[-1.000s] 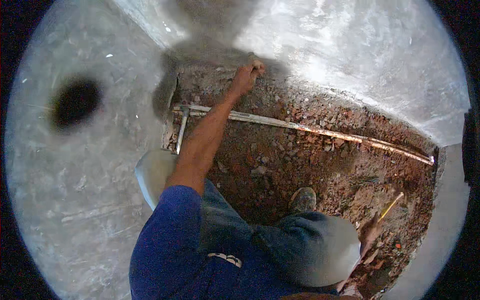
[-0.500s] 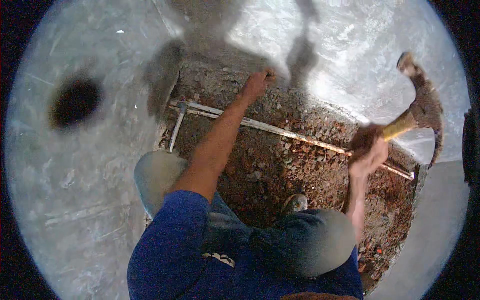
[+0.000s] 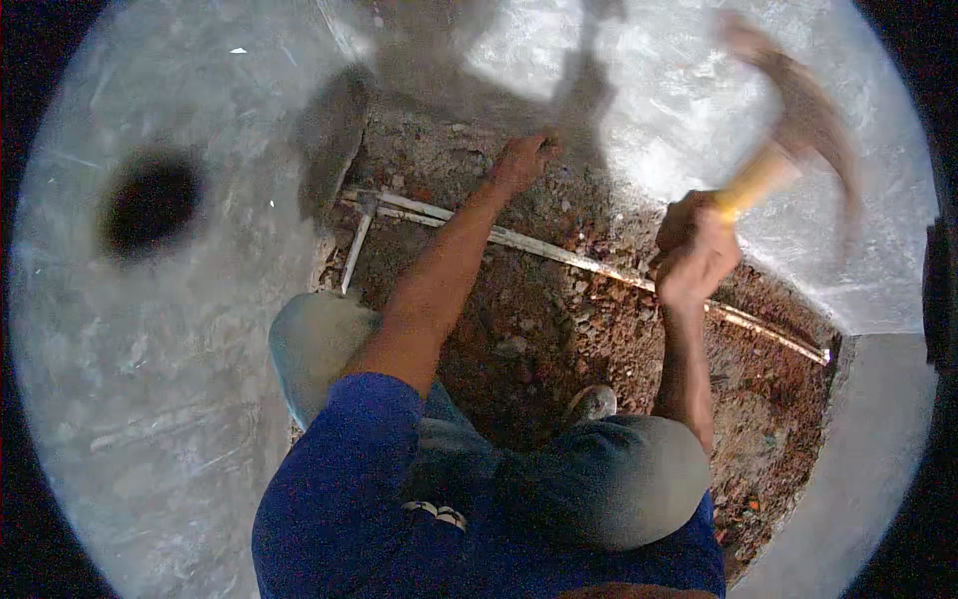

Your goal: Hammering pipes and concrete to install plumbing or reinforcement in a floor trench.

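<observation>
My right hand (image 3: 699, 255) is closed round the yellow handle of a claw hammer (image 3: 753, 180). The hammer is raised over the right side, and motion smears its dark, curved metal head. My left arm stretches forward to the far edge of the dug-out patch, where my left hand (image 3: 524, 165) is closed against the broken edge. Whatever its fingers grip is hidden or too dark to name. Below both hands runs a thin white pipe (image 3: 559, 257), dirt-stained, crossing the rubble at a slant. A short branch (image 3: 356, 250) comes off its left end.
Loose soil and stones (image 3: 514, 344) fill the dug-out patch between smooth grey cement surfaces (image 3: 180, 399). My bent knees (image 3: 629, 484) and one shoe (image 3: 594, 402) are close to the pipe. Shadows fall across the far cement.
My right hand has moved left and farther away, carrying the hammer, whose head has swung up and left. My left hand stays at nearly the same spot on the far edge.
</observation>
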The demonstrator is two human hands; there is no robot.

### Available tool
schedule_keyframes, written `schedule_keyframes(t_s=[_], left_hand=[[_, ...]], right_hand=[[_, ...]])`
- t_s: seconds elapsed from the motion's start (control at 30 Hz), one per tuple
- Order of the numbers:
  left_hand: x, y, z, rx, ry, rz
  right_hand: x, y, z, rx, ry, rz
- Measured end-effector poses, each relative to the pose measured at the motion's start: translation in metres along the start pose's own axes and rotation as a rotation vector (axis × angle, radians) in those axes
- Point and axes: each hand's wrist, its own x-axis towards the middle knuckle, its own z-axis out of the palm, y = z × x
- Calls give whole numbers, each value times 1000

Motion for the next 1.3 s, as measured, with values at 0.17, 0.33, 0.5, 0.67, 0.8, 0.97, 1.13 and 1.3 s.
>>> schedule_keyframes(t_s=[0.17,0.33,0.5,0.67,0.8,0.97,1.13,1.3], left_hand=[[12,20,18,62,-35,17],[14,0,9,154,-45,-55],[9,-18,10,161,28,210],[20,-22,33,315,74,172],[1,-50,16,574,467,426],[4,1,21,132,-77,-293],[8,-21,35,772,-79,-145],[-20,-33,14,447,17,-382]], right_hand=[[-40,137,-18,-703,-281,396],[-25,73,4,-679,-374,531],[20,7,22,210,108,134],[-42,136,-2,-980,-506,491],[-34,96,16,-718,-360,454],[17,14,15,216,367,312],[-45,142,6,-1048,-600,628],[-36,74,18,-633,-247,510]])
